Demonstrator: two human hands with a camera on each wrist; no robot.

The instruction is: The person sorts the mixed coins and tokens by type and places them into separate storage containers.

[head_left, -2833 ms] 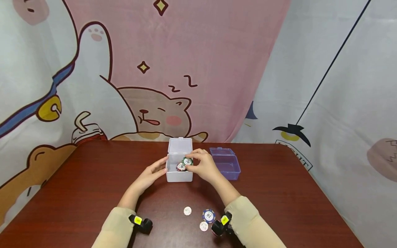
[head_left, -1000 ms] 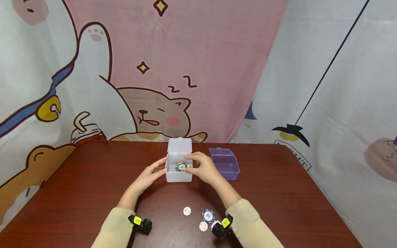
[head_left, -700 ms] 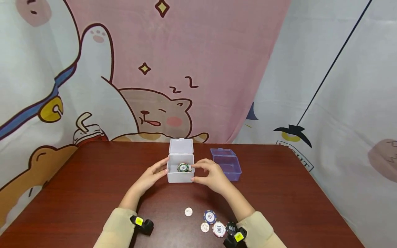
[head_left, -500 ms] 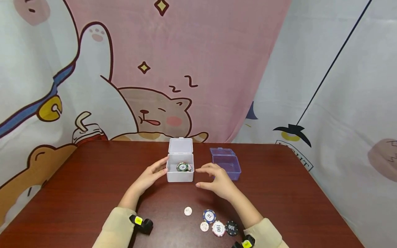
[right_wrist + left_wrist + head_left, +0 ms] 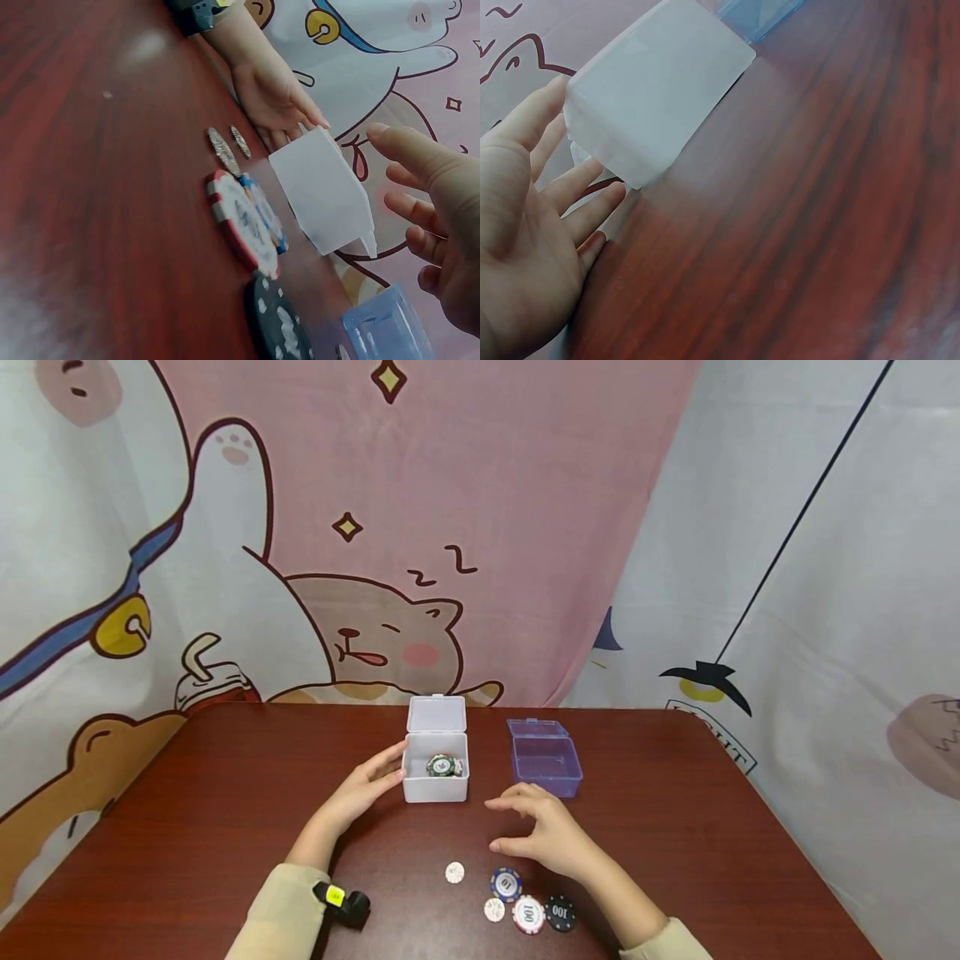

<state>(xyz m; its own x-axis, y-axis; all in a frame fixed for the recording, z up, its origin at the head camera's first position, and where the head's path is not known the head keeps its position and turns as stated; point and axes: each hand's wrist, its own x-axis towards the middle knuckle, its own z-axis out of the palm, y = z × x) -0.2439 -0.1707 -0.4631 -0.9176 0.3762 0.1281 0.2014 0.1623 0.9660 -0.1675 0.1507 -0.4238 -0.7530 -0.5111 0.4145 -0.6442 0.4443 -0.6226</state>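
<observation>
– Two to log first: L hand [image 5: 362, 791] & R hand [image 5: 546, 827]. Status?

– L hand: fingers & thumb loosely spread vs. the L side of the white box [image 5: 435, 790], touching, not clenched. R hand: released, nothing in it, thumb & fingers apart, over the table [image 5: 187, 827] just in front of the purple box [image 5: 564, 787].

– Where's the stuff?

– White box, lid [image 5: 437, 714] up: green chip [image 5: 441, 766] inside, lying partly over other chip(s) poking out on the R (exact count: can't tell). Loose on table, well in front of the boxes: blue chip [image 5: 506, 884], white chip [image 5: 529, 914] w/ red edge, black chip [image 5: 560, 912], plus 2 small pale discs, near disc [image 5: 494, 910] & far disc [image 5: 454, 872] (markings too small to read). White & black approx. touching.

– Risks from here? Judgement only.

– (1) R hand or forearm dips too low → could drag the black chip, which would shove the white one. (2) Discs look thin & flat; tips prob. skid instead of getting under an edge. (3) Knuckles are nr. the purple box; a wide swing could nudge it. (4) L hand backs one side only, so a knock from the L or front may twist the white box, & the green chip, being on top, could slide off.

– Worst one?

– (2), IMO: least edge to grab.
</observation>
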